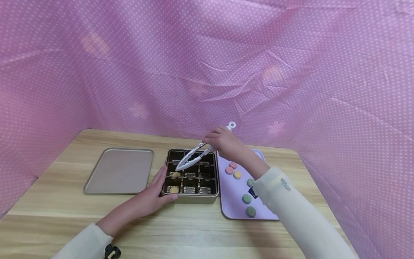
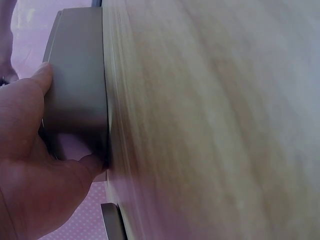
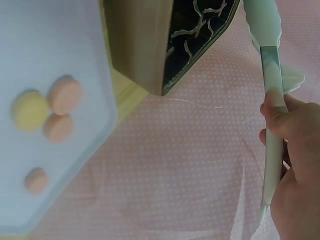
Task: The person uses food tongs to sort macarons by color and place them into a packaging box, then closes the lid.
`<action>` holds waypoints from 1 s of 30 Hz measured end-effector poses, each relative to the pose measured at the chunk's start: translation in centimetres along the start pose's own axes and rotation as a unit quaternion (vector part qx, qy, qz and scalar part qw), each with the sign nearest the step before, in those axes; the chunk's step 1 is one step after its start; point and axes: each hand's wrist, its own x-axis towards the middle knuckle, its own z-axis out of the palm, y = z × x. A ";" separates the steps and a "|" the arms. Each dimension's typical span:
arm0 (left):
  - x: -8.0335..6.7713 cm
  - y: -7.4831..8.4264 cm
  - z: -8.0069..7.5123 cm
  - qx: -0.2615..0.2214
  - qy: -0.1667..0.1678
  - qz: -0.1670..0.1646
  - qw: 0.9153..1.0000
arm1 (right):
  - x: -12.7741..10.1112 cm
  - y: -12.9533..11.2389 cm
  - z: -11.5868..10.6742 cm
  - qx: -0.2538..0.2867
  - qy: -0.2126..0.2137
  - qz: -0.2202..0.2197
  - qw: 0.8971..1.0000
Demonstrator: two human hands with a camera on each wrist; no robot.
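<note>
A gold tin box (image 1: 191, 197) with dark paper-lined compartments sits in the middle of the wooden table (image 1: 64, 216). My left hand (image 1: 160, 187) holds its front left corner, thumb on the front wall and fingers along the left side; the left wrist view shows that hand (image 2: 30, 165) wrapped round the tin (image 2: 75, 90). My right hand (image 1: 217, 141) grips white tongs (image 1: 194, 157) whose tips hover over the tin's left compartments, with nothing visible between them. Two yellowish cookies (image 1: 175, 175) lie in the left column. The right wrist view shows the tongs (image 3: 272, 100) in my right hand (image 3: 295, 165).
The tin's lid (image 1: 119, 171) lies flat to the left. A lilac tray (image 1: 231, 201) to the right holds pink, yellow and green macarons (image 1: 237, 175). Pink dotted cloth (image 1: 207, 72) walls in the table on the back and sides.
</note>
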 end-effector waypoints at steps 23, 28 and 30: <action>-0.1 0.0 0.1 0.007 -0.001 -0.001 1.000 | -10.5 -1.3 -0.2 0.054 -0.011 0.170 0.984; 0.0 0.1 0.1 0.004 -0.001 -0.001 1.000 | -12.8 -1.7 -0.3 0.060 -0.017 0.208 0.976; 0.0 0.1 0.1 0.002 -0.001 -0.003 1.000 | -13.7 -1.9 -0.2 0.056 -0.017 0.219 0.974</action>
